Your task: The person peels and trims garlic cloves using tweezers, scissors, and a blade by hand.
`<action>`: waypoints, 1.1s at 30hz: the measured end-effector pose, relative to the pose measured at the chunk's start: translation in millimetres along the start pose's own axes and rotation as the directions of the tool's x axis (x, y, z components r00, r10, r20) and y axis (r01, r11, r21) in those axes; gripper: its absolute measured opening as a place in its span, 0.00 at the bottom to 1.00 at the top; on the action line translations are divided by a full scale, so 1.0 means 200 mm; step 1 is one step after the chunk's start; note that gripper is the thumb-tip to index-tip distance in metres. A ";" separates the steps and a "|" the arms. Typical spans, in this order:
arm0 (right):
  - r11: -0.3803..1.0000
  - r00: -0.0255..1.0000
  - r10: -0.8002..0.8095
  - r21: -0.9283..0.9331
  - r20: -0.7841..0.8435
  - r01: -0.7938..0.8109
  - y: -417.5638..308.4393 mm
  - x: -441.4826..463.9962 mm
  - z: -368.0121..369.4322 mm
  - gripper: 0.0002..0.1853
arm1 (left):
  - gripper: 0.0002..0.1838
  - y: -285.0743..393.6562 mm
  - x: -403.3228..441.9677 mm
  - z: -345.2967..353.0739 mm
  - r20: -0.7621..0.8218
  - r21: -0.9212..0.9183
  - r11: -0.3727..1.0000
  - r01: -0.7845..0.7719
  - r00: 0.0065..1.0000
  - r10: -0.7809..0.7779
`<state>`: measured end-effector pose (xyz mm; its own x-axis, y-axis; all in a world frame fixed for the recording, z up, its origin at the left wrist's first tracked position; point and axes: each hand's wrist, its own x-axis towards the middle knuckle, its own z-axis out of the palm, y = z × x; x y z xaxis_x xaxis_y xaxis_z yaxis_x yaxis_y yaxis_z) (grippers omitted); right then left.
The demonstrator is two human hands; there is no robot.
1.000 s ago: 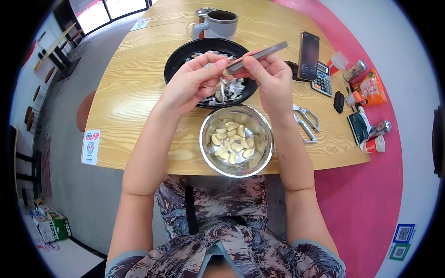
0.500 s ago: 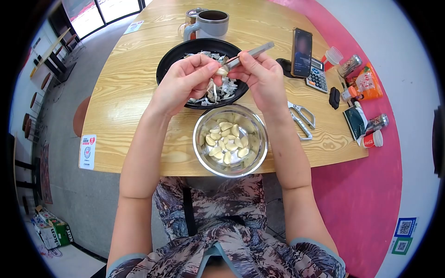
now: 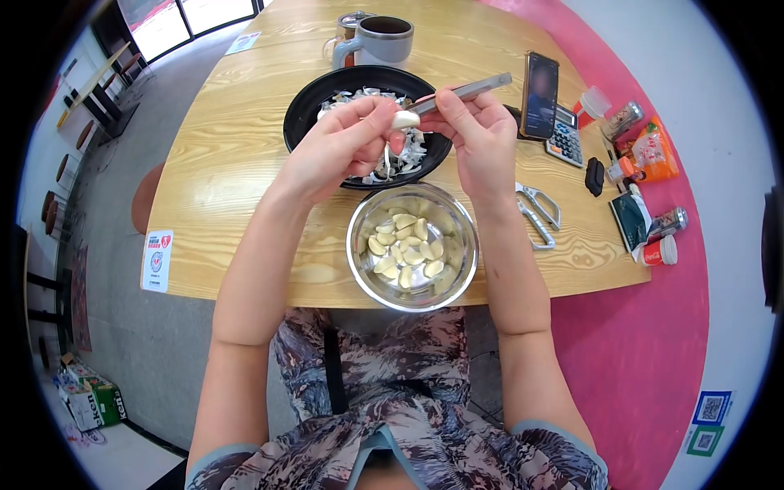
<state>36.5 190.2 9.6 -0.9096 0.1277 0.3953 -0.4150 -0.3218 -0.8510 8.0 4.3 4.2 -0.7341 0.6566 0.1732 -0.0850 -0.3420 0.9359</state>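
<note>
Garlic clove (image 3: 405, 120): one, pale, raised above the black dish, between my two hands.
Left fingers (image 3: 371, 122): mine, pinching the clove at its near side.
Right fingers (image 3: 458, 112): mine, pressed together around the slim metal tool.
Metal tool (image 3: 480, 85): grey, slanted, its low end just beside the clove; whether they touch, I cannot tell.
Black dish (image 3: 296, 131): round, beneath my hands, holding papery skins (image 3: 415, 155).
Steel bowl (image 3: 356, 263): nearer to me, beside the dish, containing peeled cloves (image 3: 406, 252).
Scissors (image 3: 541, 220): silver-grey, lying right of the bowl.
Phone (image 3: 540, 96): upright, near a calculator (image 3: 565, 140).
Mug (image 3: 384, 44): grey, past the dish, beside a lidded glass vessel (image 3: 349, 24).
Bench (image 3: 229, 188): light wood, under all these items.
</note>
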 end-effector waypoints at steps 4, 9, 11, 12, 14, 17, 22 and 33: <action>0.997 0.999 -0.052 -0.056 0.018 0.053 0.00 -0.01 0.02 0.09 | 0.18 -0.01 0.01 -0.03 -0.038 0.056 0.998 0.001 0.999 0.001; 0.987 0.996 -0.083 -0.132 0.027 0.086 0.00 -0.02 0.01 0.09 | 0.11 0.00 0.00 -0.01 -0.075 0.112 0.994 -0.002 0.997 0.010; 0.991 0.998 -0.062 -0.116 0.028 0.065 0.00 -0.01 0.00 0.09 | 0.10 0.00 0.00 -0.01 -0.072 0.106 0.994 -0.001 0.997 0.009; 0.993 0.999 -0.046 -0.108 0.022 0.048 -0.01 -0.01 0.00 0.09 | 0.09 0.00 0.00 -0.01 -0.073 0.102 0.995 0.001 0.997 0.007; 0.993 0.998 -0.052 -0.108 0.026 0.054 0.01 -0.01 -0.01 0.09 | 0.08 0.01 0.00 -0.01 -0.057 0.098 0.995 -0.004 0.998 0.010; 0.998 0.999 -0.031 -0.052 0.020 0.032 0.01 -0.02 0.01 0.07 | 0.05 0.03 -0.01 0.01 -0.151 0.207 0.978 0.026 0.989 0.006; 0.994 0.997 -0.069 -0.085 0.019 0.070 0.00 0.00 -0.03 0.08 | 0.06 0.03 -0.01 0.04 -0.159 0.367 0.929 0.039 0.987 0.021; 0.957 0.965 -0.235 -0.202 -0.116 0.208 -0.08 0.04 -0.11 0.07 | 0.14 0.02 0.00 0.01 -0.198 0.348 0.937 0.035 0.980 0.037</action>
<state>36.0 215.9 18.2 -0.7826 0.3079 0.5411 -0.5905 -0.0920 -0.8018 8.6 4.8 9.6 -0.8554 0.4977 0.1433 0.1289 -0.0635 0.9896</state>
